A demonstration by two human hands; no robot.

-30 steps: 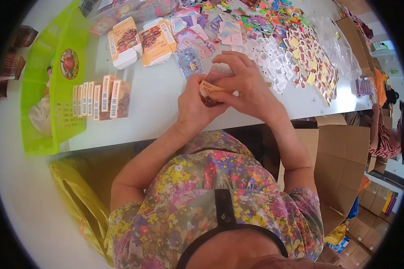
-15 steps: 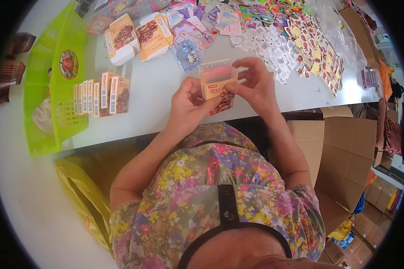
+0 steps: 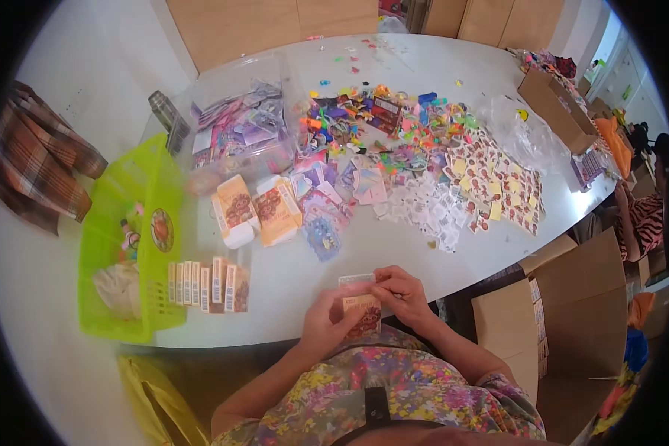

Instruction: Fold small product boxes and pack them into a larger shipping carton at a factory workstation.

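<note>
Near the table's front edge, my left hand [image 3: 325,321] is closed round the side of a small yellow-orange printed box [image 3: 365,315], holding it upright. The fingers of my right hand [image 3: 404,299] are closed at the box's upper right edge. Between the hands, a pink piece with a clear dotted wrapper [image 3: 356,280] sticks out of the box top. Whether my right fingers grip the box or the wrapped piece, I cannot tell. To the left, several filled-looking boxes [image 3: 217,286] of the same kind stand in a row.
Flat box blanks [image 3: 278,212] lie beyond the row. A clear bin [image 3: 238,134] holds shiny packets. Heaps of colourful trinkets [image 3: 394,119], white slips [image 3: 427,208] and sticker cards [image 3: 505,186] spread across the table. A green basket [image 3: 167,193] stands left; an open carton [image 3: 580,305] sits right.
The view has tilted up, showing more of the table's far side. The pink wrapped piece shows less above the box top. Both hands stay at the box.
</note>
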